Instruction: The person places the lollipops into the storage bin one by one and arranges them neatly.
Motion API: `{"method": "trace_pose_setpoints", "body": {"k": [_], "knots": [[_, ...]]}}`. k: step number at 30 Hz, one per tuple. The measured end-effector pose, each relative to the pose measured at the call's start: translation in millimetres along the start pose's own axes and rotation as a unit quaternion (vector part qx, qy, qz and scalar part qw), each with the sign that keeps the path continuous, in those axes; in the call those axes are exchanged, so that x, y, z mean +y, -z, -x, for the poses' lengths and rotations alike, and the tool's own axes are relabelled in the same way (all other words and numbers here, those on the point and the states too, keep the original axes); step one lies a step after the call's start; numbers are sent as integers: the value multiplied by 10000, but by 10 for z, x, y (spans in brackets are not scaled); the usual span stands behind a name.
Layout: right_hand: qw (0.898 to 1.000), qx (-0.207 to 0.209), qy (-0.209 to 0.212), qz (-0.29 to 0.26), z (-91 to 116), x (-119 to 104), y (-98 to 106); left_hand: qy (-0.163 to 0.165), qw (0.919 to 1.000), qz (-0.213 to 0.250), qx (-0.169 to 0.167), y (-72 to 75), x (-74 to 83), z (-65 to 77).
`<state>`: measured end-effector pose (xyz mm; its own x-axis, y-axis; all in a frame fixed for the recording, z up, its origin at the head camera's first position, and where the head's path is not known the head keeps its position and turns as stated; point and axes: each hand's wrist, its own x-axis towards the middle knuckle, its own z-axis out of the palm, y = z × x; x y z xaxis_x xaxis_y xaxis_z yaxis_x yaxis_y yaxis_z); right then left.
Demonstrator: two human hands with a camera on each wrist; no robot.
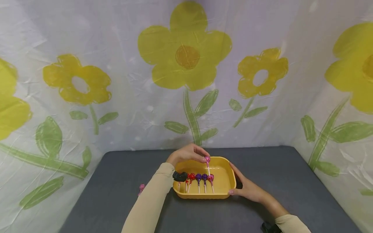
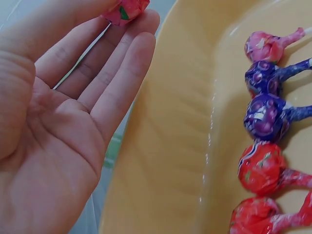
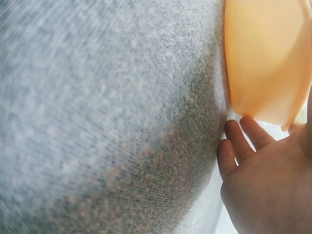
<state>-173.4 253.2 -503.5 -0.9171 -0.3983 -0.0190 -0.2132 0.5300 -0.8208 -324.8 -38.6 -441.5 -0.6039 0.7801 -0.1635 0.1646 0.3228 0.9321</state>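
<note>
My left hand point(image 1: 189, 154) is over the back of a yellow tray point(image 1: 225, 181), pinching a pink-wrapped lollipop point(image 1: 208, 159) by its head between thumb and fingertips. The white stick points down into the tray. Inside the tray lies a row of lollipops: a pink one point(image 2: 265, 47) at the right end, then two purple ones point(image 2: 267, 117), then red ones point(image 2: 262, 168). The left wrist partly hides the row's left end. At the tray's right end, my right hand point(image 1: 249, 189) holds it, thumb at the front corner and fingers at the back corner.
Another pink lollipop point(image 1: 141, 187) lies on the dark grey table point(image 1: 198, 215), left of the tray and partly behind the left forearm. A flower-printed curtain point(image 1: 131, 129) hangs behind the table. Black wrist cameras point(image 1: 179, 176) sit on both wrists.
</note>
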Motion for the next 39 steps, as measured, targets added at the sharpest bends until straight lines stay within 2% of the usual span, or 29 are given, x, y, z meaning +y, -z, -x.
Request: {"method": "trace_pose_setpoints", "body": {"k": [16, 24, 30, 35, 39], "knots": [[10000, 43, -36, -27, 14, -25, 5, 221, 9993, -196, -218, -220, 38, -141], [10000, 9, -40, -75, 12, 7, -9, 57, 9986, -381, -359, -301, 11, -214], [9993, -74, -249, -269, 21, 9, -5, -43, 9981, -469, -387, -365, -61, -270], [9992, -82, -319, -206, 11, 6, -5, 95, 9974, -628, -350, -437, -70, -289], [9997, -49, -216, -116, 6, 10, -4, 137, 9966, -726, -354, -476, -34, -301]]}}
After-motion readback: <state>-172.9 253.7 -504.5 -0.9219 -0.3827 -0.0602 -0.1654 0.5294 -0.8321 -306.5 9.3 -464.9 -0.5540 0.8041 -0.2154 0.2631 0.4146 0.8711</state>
